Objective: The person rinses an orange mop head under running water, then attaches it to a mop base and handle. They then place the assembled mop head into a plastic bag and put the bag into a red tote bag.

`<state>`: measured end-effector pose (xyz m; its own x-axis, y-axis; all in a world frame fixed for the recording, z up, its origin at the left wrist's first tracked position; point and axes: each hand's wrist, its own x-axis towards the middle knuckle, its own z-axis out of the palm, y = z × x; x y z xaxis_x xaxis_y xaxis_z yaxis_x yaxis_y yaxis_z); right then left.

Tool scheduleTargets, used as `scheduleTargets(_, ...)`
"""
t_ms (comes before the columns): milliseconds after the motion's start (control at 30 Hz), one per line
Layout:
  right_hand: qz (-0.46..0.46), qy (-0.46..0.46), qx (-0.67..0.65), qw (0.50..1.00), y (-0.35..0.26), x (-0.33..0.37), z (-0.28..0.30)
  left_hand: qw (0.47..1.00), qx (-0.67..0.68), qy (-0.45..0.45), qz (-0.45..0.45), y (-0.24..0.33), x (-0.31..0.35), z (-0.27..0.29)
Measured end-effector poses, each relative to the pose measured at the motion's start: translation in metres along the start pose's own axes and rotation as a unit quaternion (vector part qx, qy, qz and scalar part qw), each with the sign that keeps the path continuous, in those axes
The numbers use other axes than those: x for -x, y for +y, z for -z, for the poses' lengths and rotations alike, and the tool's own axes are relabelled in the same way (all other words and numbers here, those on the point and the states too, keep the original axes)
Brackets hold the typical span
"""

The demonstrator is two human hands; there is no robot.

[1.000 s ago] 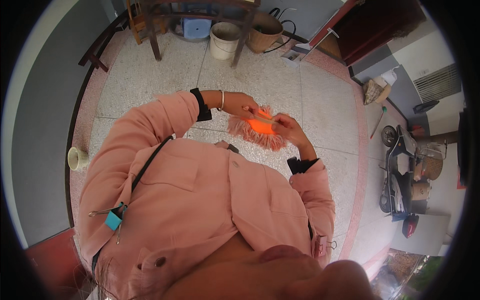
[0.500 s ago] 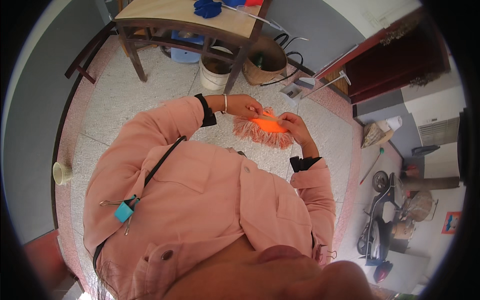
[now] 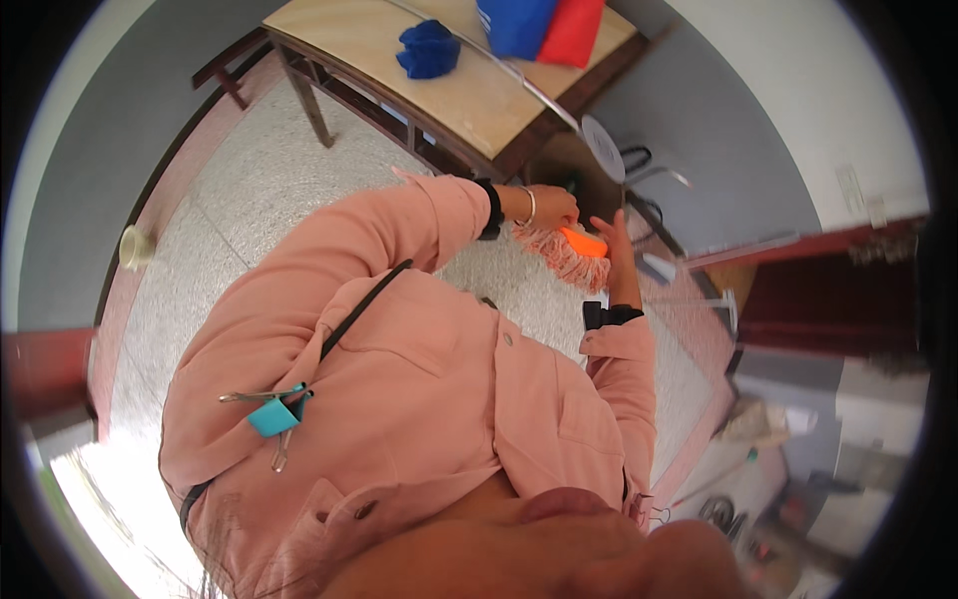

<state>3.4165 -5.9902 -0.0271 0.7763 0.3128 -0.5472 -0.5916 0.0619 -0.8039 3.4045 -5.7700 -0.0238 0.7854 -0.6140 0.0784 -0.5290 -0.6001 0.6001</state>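
Note:
An orange mop head (image 3: 583, 242) with a pale pink stringy fringe hangs between my two hands, in front of the table's near right corner. My left hand (image 3: 551, 205), with a bangle at the wrist, is closed on its upper left edge. My right hand (image 3: 623, 255) is at the mop head's right side, its fingers stretched upward and apart; whether its palm bears on the mop head cannot be made out. Beyond my hands, a silvery mop pole (image 3: 534, 90) lies across the table, its round white disc (image 3: 603, 148) sticking out past the edge.
On the wooden table (image 3: 369, 35) lie a crumpled dark blue cloth item (image 3: 429, 50) and a blue and red bag (image 3: 539, 28). A brown bin (image 3: 574, 165) stands below the disc. A pale pot (image 3: 137, 247) sits by the left wall. A dustpan (image 3: 657, 268) is at right.
My view has turned, bringing more of the tabletop and the pole's disc into sight. Both hands and the mop head have shifted right, nearer the table corner. My right fingers have opened from a pinch.

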Motion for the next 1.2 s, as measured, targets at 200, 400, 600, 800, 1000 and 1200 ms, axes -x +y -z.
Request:
scheduleTargets(200,-0.03,-0.093,-0.12,0.988,-0.046,-0.093,0.01,0.98,0.021,0.055,0.188,-0.018,-0.053,0.017)
scheduleTargets(400,-0.077,-0.189,-0.157,0.966,-0.064,-0.137,0.021,0.973,-0.005,-0.019,0.231,-0.014,-0.075,0.032)
scheduleTargets(600,0.046,-0.173,0.023,0.983,-0.149,-0.1,0.007,0.978,0.087,0.119,0.151,0.027,-0.076,0.061)
scheduleTargets(800,0.25,-0.141,0.166,0.944,-0.234,-0.004,-0.079,0.967,0.026,0.255,-0.001,0.073,-0.025,0.125)
scheduleTargets(1000,0.267,-0.22,0.25,0.904,-0.209,0.075,-0.188,0.969,0.18,0.151,-0.077,0.092,0.13,0.19)
scheduleTargets(1200,0.228,-0.314,0.127,0.913,-0.137,0.077,-0.315,0.896,0.355,0.266,0.008,0.068,0.273,0.209)
